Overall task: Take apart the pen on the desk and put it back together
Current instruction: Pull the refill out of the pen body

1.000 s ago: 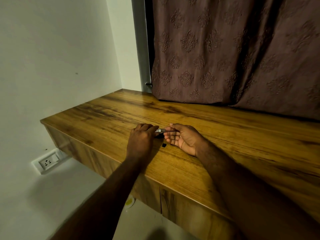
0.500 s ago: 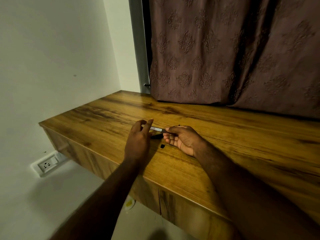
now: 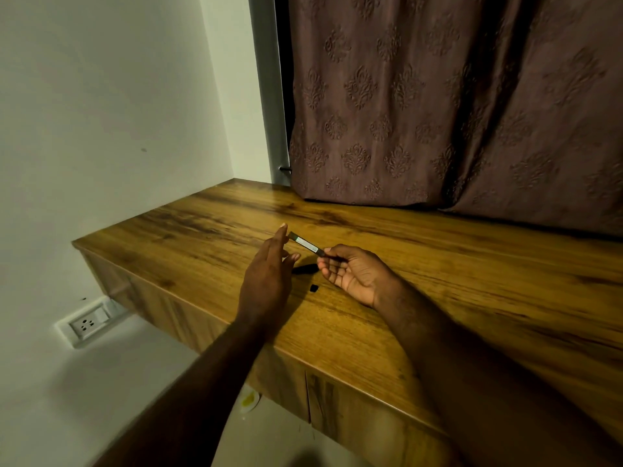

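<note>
Head view: pen is in pieces, so I'd call this mid-task. Right hand (image 3: 354, 274) pinches the pen barrel (image 3: 305, 244) by its near-right end between thumb and fingertips, the other fingers loosely curled, palm turned up. The barrel is held just above the tabletop (image 3: 438, 281), slanting away to the far left. It's a slim body with a pale printed label. Left hand (image 3: 266, 274) is open with fingers straight and holds nothing. Its fingertips are just beside the barrel's far end, and I can't tell whether they touch it. Two loose parts lie on the tabletop below the barrel, between the hands: a long black piece (image 3: 305, 268), probably the cap or a grip section, and a small black piece (image 3: 314, 288) nearer the front edge, possibly an end plug, though both are too small to tell for sure. I can't see a refill or spring, they may be inside the barrel or hidden. My read is that disassembly is done or nearly done, and reassembly is all to come, since both black parts have to go back on. Main risk is the small piece rolling off the near edge. Brown patterned curtain (image 3: 438, 112) hangs at the far side, and there's a wall socket (image 3: 88, 323) low on the left.
</note>
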